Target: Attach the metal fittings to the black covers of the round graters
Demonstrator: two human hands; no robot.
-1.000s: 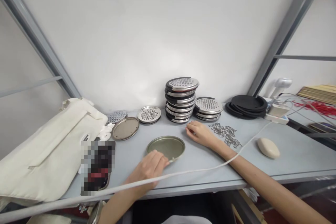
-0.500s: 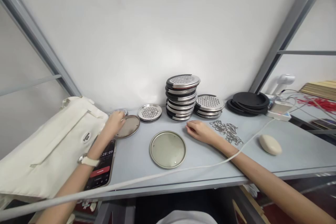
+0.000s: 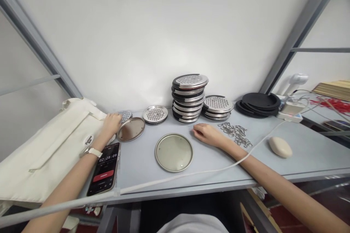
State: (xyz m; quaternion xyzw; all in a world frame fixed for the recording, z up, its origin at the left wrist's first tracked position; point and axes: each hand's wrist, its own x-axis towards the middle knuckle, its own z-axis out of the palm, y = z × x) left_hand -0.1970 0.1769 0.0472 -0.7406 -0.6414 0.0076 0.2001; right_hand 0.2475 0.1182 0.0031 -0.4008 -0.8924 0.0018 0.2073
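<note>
My left hand (image 3: 112, 124) is at the back left of the desk, its fingers curled down beside a perforated metal grater disc (image 3: 125, 115). What those fingers hold, if anything, is hidden. Just right of it lies a brownish round metal lid (image 3: 131, 129). My right hand (image 3: 206, 134) rests on the desk with fingers loosely curled and nothing visible in them. Between the hands and nearer to me, a greenish round lid (image 3: 174, 153) lies flat. Beside my right hand is a pile of small metal clips (image 3: 235, 134).
A tall stack of grater discs (image 3: 188, 98), a lower stack (image 3: 218, 107) and black round trays (image 3: 258, 105) line the wall. A cream bag (image 3: 54, 145) and a phone (image 3: 105, 169) lie left. A white cable (image 3: 175, 176) crosses in front, with a beige oval object (image 3: 280, 147) right.
My left hand has let go of the greenish lid and moved to the back left, beside the grater disc. The lid now lies flat. My right hand has stayed in place.
</note>
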